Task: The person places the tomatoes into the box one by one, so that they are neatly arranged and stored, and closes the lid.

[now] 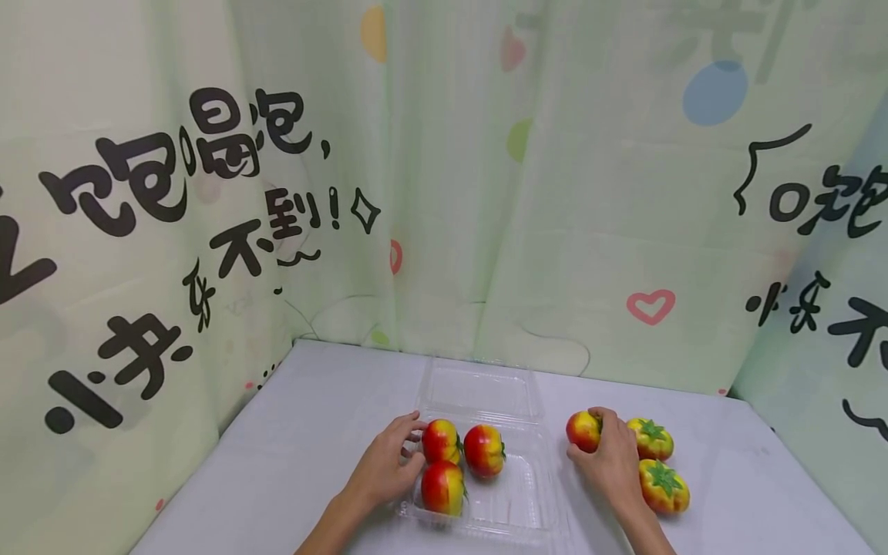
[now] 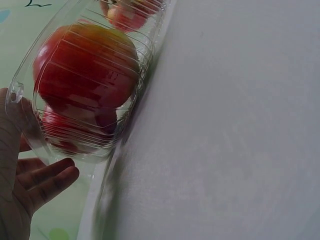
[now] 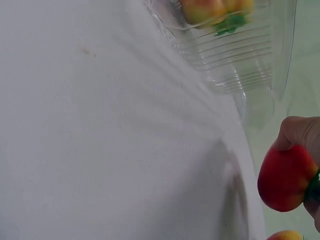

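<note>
My right hand (image 1: 610,455) pinches a red-and-yellow tomato-like fruit (image 1: 583,432) with a green leafy top. In the right wrist view this fruit (image 3: 284,181) appears raised, with a shadow on the table. A clear plastic box (image 1: 513,532) stands to its left, holding three similar fruits, one of them at the box's middle (image 1: 484,451). My left hand (image 1: 388,461) lies along the box's left side, fingers loosely spread at the rim. In the left wrist view the fingers (image 2: 50,182) show beside the clear wall.
Two more fruits, one at the back (image 1: 650,439) and one nearer (image 1: 664,486), sit right of my right hand. The box's clear lid (image 1: 479,389) lies folded back behind it. A printed curtain (image 1: 458,193) encloses the white table (image 1: 291,439).
</note>
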A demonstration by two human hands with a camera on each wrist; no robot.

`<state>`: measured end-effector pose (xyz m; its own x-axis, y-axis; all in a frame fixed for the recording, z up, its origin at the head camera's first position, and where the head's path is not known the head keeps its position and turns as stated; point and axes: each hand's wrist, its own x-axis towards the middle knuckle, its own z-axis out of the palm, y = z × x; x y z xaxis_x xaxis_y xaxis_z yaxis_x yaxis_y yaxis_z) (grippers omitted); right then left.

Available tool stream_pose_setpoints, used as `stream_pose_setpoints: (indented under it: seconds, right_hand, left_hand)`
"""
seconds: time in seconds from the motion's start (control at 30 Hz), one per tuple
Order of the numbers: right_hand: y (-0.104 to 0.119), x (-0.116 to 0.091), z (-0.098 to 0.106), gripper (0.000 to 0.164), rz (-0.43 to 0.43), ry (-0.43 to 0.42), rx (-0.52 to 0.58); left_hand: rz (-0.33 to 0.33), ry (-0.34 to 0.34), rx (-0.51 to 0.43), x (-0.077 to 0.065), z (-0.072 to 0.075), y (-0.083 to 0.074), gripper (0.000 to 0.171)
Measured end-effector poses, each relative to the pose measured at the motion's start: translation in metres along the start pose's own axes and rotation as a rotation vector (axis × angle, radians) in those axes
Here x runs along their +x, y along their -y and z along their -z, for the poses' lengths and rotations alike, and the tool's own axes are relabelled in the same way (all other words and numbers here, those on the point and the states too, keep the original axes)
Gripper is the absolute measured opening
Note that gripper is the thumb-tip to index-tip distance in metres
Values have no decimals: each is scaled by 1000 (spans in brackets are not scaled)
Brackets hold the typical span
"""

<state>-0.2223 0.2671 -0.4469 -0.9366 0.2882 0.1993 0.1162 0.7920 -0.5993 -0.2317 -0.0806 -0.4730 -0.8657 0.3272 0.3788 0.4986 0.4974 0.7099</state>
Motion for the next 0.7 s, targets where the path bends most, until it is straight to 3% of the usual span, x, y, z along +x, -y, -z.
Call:
stream_pose_setpoints:
  seconds: [0.7]
  right_hand:
    - [30,-28,17,79,19,-11,73]
  left_hand:
    - [14,5,4,0,1,-2,38]
